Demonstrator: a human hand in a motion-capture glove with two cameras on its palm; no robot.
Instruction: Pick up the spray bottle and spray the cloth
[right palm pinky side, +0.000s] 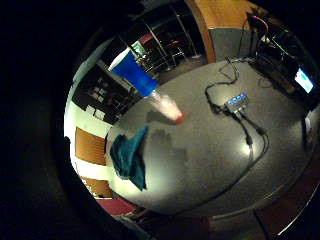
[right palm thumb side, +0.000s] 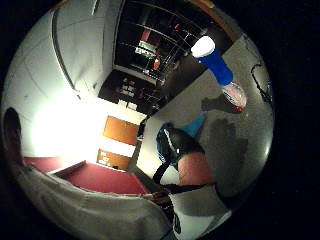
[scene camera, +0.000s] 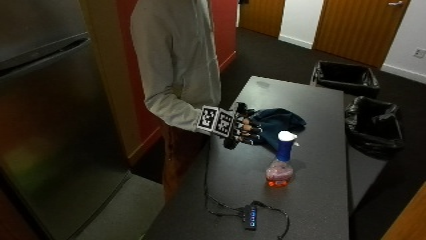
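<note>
A spray bottle (scene camera: 281, 162) with a blue and white head and orange liquid in its clear body stands upright on the dark table (scene camera: 313, 200); it also shows in both palm views (right palm pinky side: 145, 85) (right palm thumb side: 220, 72). A dark teal cloth (scene camera: 279, 122) lies crumpled on the table behind it, also seen from the palm (right palm pinky side: 130, 157). My gloved right hand (scene camera: 241, 131) hovers above the table's left side, just left of the bottle and in front of the cloth. Its fingers are loosely spread and hold nothing.
A small hub (scene camera: 251, 216) with blue lights and its black cables lie on the near end of the table. Two black bins (scene camera: 346, 77) (scene camera: 373, 125) stand on the floor to the right. A grey fridge (scene camera: 46, 125) fills the left.
</note>
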